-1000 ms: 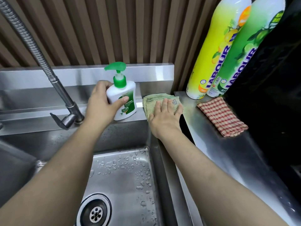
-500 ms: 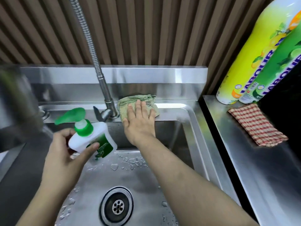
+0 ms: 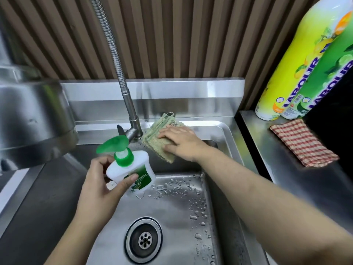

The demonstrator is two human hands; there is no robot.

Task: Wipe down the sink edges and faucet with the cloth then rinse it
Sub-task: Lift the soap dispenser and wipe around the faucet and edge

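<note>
**A:** Where is the cloth, and who has it?

**B:** The folded pale-green terry cloth (image 3: 162,144) lies on the back rim of the stainless-steel sink (image 3: 215,129), just right of the base of the steel faucet with the ribbed flexible neck (image 3: 130,108). Its near corner hangs over the basin. The right hand (image 3: 183,143) lies flat on it with straight fingers, pressing rather than gripping.

**A:** And the other hand?

**B:** The left hand (image 3: 99,188) is wrapped round the white plastic soap bottle with the green pump top (image 3: 131,172), thumb across the label. It holds the bottle tilted in front of the faucet, over the basin.

**A:** How will that cloth behave?

**B:** Soft, light and limp, I'd judge. It is several layers thick, so it may bunch or unfold if dragged by one edge. If damp, it should cling to the steel yet slide well under a flat palm. For the rim, pressing on the middle suits. For the faucet, better to pinch the stack across its thickness and wrap it round the neck, though the ribs may snag the loops.

**A:** Any risk?

**B:** The overhanging corner could slip into the droplet-covered basin if the pressure comes off.
</note>
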